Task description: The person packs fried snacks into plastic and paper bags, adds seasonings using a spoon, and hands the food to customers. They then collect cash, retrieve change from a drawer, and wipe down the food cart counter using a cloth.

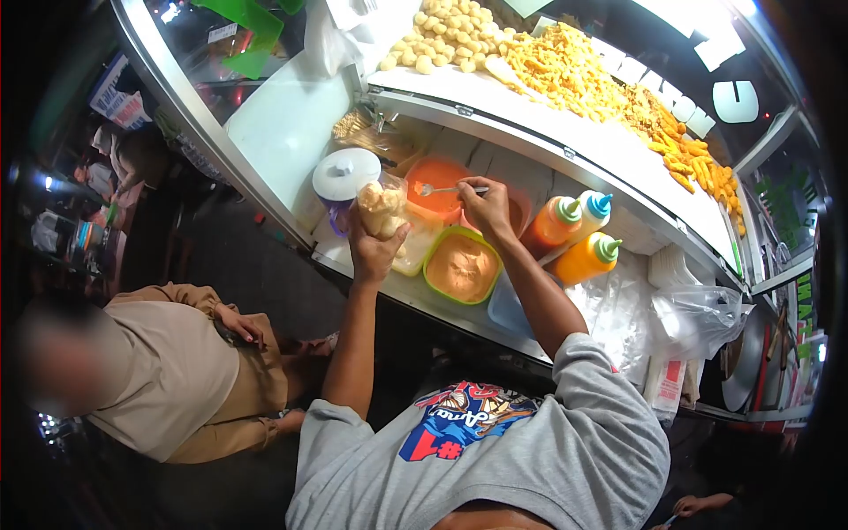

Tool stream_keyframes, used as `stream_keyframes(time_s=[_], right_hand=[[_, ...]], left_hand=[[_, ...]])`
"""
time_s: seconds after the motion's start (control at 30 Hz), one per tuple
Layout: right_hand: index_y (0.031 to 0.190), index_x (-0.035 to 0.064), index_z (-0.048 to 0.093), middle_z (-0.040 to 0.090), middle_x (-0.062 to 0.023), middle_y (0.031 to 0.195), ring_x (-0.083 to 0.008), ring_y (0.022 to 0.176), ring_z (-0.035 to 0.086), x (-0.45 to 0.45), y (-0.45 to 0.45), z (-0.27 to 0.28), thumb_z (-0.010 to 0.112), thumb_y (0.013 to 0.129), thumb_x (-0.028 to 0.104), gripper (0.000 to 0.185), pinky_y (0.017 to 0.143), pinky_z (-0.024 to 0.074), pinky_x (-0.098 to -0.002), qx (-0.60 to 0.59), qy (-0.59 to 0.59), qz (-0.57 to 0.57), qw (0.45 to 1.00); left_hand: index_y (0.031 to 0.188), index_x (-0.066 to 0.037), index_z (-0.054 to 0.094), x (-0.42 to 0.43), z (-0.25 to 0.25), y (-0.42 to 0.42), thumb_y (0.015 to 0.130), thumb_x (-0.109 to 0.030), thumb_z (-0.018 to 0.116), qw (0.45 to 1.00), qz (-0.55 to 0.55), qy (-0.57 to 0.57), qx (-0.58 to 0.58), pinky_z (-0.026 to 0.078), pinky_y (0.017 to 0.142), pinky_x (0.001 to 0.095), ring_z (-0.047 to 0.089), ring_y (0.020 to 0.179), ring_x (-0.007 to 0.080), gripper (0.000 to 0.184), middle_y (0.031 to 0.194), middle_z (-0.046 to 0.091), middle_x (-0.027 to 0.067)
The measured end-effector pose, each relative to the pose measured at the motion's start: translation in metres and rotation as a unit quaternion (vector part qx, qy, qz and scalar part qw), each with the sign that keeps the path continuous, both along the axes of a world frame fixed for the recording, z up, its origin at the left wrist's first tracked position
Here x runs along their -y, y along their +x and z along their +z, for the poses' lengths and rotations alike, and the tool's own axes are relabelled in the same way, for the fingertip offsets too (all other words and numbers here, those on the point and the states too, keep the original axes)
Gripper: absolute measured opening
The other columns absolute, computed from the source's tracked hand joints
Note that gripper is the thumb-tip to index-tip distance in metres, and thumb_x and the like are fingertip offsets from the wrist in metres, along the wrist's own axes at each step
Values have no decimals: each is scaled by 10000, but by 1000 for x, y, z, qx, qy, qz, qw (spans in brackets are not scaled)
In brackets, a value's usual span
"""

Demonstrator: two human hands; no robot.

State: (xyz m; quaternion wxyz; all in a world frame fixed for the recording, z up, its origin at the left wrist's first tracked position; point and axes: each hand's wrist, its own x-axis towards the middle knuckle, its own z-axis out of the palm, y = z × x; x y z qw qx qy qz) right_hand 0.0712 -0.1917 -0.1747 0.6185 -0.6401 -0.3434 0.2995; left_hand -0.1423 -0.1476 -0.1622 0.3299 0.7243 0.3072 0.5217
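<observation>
My left hand point(376, 251) is wrapped round a clear plastic bag point(382, 208) with pale, rounded snack pieces inside, held upright. In my right hand point(488, 208) is a metal fork point(439, 188), its head over an orange container point(431, 170) that has orange seasoning in it. Below the right hand stands a lime-green container point(462, 265) filled with pale orange powder. A purple jar with a white lid point(347, 170) is just behind the bag. Right of my right hand are several squeeze bottles, including an orange one with a green nozzle point(586, 260).
Fried snacks point(574, 75) and pale round balls point(442, 35) lie on the lit shelf above. Plastic bags point(698, 322) hang at the right side. A metal frame post point(190, 106) edges the cart's left. Close on the left is a seated person point(185, 367).
</observation>
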Motion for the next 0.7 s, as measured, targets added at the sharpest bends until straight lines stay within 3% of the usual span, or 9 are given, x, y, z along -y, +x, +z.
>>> stream_keyframes(time_s=[0.23, 0.33, 0.37, 0.5, 0.57, 0.67, 0.7], right_hand=[[893, -27, 680, 642, -47, 730, -80, 668, 595, 44, 3, 92, 617, 854, 42, 102, 598, 493, -209, 12, 124, 24, 992], [908, -13, 675, 654, -48, 758, -89, 685, 604, 59, -6, 110, 615, 843, 8, 91, 609, 499, -220, 138, 171, 93, 971], [901, -1, 672, 652, -54, 763, -115, 684, 602, 61, -7, 113, 623, 830, -24, 90, 613, 482, -239, 236, 175, 88, 952], [869, 7, 660, 648, -129, 776, -232, 670, 641, 75, 2, 105, 607, 806, -29, 91, 591, 496, -302, 311, 205, -60, 926], [873, 2, 655, 649, -142, 793, -260, 690, 643, 90, -2, 73, 597, 806, -18, 91, 610, 504, -324, 303, 112, -75, 943], [875, -13, 639, 641, -185, 834, -317, 778, 639, 91, -1, 7, 553, 816, 27, 112, 698, 512, -376, 374, 55, -74, 923], [873, -13, 644, 644, -185, 825, -316, 765, 642, 84, 2, -13, 554, 812, 33, 117, 690, 513, -377, 378, 42, -75, 922]], left_hand=[[1299, -8, 386, -13, -6, 10, 630, -32, 805, 995, -77, -67, -22, 408, 976, 367, 501, 1121, 271, 791, 1204, 493, 149], [1300, -7, 384, -14, -3, 15, 640, -33, 802, 995, -78, -50, -23, 412, 972, 366, 501, 1121, 266, 782, 1205, 493, 146], [1298, -7, 385, -11, 0, 17, 643, -33, 802, 996, -71, -43, -24, 414, 967, 366, 503, 1116, 266, 777, 1202, 494, 145], [1282, -6, 391, -6, 1, 15, 647, -31, 802, 999, -39, 4, -36, 425, 944, 362, 510, 1097, 266, 757, 1179, 502, 141], [1258, -10, 403, -7, -6, 12, 654, -25, 800, 993, -40, 96, -55, 443, 909, 359, 528, 1060, 250, 723, 1137, 517, 134], [1247, -16, 413, 34, 18, 17, 667, -18, 790, 986, -120, -101, 49, 454, 892, 355, 539, 1033, 226, 691, 1121, 525, 121], [1241, -18, 424, 40, 19, 19, 694, 19, 766, 980, -151, -115, 60, 481, 881, 333, 555, 1030, 189, 645, 1152, 525, 99]])
